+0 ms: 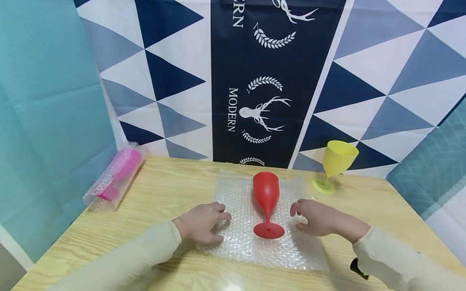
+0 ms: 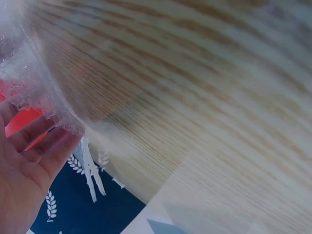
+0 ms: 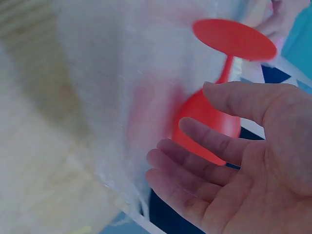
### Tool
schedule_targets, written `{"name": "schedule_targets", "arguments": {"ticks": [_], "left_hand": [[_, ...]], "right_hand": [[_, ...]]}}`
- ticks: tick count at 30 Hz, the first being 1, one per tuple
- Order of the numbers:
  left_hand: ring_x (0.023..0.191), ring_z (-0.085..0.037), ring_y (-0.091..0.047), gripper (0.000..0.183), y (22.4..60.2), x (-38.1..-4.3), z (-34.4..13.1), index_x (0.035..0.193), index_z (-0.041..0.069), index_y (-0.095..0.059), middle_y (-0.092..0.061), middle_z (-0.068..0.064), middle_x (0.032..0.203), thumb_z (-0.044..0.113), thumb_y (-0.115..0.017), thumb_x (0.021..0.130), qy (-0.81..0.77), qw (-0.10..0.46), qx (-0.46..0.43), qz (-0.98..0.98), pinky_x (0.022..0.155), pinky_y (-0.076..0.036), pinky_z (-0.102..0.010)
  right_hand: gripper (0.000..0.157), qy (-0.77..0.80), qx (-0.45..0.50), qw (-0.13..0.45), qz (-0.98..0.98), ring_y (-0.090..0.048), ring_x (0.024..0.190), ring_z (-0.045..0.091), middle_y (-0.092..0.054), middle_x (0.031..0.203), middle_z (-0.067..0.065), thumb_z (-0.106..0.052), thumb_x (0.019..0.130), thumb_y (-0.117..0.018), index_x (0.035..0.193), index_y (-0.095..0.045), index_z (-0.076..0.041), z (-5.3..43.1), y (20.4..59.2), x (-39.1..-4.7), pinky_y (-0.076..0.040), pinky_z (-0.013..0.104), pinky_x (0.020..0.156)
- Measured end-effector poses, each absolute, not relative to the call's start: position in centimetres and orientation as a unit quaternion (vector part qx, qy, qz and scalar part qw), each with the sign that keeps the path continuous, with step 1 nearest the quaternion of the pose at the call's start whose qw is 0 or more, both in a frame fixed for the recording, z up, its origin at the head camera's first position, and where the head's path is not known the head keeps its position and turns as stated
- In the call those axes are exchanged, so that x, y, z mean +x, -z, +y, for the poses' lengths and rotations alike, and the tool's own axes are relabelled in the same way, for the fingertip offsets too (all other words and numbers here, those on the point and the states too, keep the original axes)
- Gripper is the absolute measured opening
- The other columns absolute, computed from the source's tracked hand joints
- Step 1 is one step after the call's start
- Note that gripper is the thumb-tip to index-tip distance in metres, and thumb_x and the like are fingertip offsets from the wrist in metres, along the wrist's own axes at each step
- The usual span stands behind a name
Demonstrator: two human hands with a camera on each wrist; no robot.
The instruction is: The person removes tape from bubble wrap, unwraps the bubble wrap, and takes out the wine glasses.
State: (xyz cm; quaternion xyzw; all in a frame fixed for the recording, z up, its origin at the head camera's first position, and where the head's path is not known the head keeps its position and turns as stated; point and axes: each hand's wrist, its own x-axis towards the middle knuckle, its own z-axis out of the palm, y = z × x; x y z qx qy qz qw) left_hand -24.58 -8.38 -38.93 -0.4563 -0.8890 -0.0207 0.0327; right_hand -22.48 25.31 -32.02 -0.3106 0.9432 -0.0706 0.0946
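Note:
A red plastic goblet (image 1: 266, 192) lies on its side on a sheet of bubble wrap (image 1: 236, 242), its foot toward me and its bowl toward the wall. My left hand (image 1: 204, 223) is over the sheet's left edge, fingers loosely bent and holding nothing; in the left wrist view its fingertips are right at the wrap's edge. On the other side, my right hand (image 1: 316, 217) hovers at the sheet's right edge. The right wrist view shows its fingers (image 3: 214, 141) spread and relaxed, with the goblet (image 3: 234, 41) beyond them.
At the back right of the wooden table (image 1: 174, 178) stands a yellow goblet (image 1: 338, 157). A pink goblet rolled in bubble wrap (image 1: 116, 173) lies at the left edge. A patterned cloth (image 1: 182, 81) hangs behind the table.

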Motion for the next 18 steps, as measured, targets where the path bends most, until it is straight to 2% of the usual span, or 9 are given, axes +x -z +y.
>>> {"name": "schedule_targets", "arguments": {"ticks": [3,10,18], "left_hand": [[0.079,-0.006,-0.047,0.048,38.8,-24.5,-8.3,0.115,0.019,-0.061,-0.055,0.005,0.092,0.043,-0.069,0.075,0.028,0.026,-0.454,-0.89,0.069,-0.046,-0.021],[0.081,-0.006,-0.048,0.047,38.8,-24.4,-8.3,0.115,0.02,-0.061,-0.057,0.005,0.094,0.044,-0.069,0.076,0.03,0.026,-0.449,-0.893,0.071,-0.047,-0.021],[0.078,-0.006,-0.047,0.048,38.7,-24.2,-8.1,0.115,0.02,-0.061,-0.055,0.006,0.091,0.044,-0.07,0.075,0.028,0.026,-0.446,-0.894,0.069,-0.046,-0.02]], "right_hand": [[0.023,0.069,-0.312,0.089,0.943,-0.058,0.082,0.018,-0.065,0.091,0.005,-0.019,0.08,-0.074,0.098,-0.063,-0.008,24.9,30.8,-23.0,-0.052,0.034,0.074],[0.026,0.067,-0.259,0.14,0.953,-0.057,0.083,0.015,-0.066,0.095,0.007,-0.021,0.081,-0.073,0.101,-0.064,-0.009,23.8,28.7,-24.5,-0.053,0.032,0.074],[0.029,0.08,-0.217,0.159,0.96,-0.056,0.084,0.016,-0.065,0.096,0.006,-0.026,0.082,-0.073,0.104,-0.064,-0.008,23.1,27.8,-25.4,-0.054,0.033,0.074]]}}
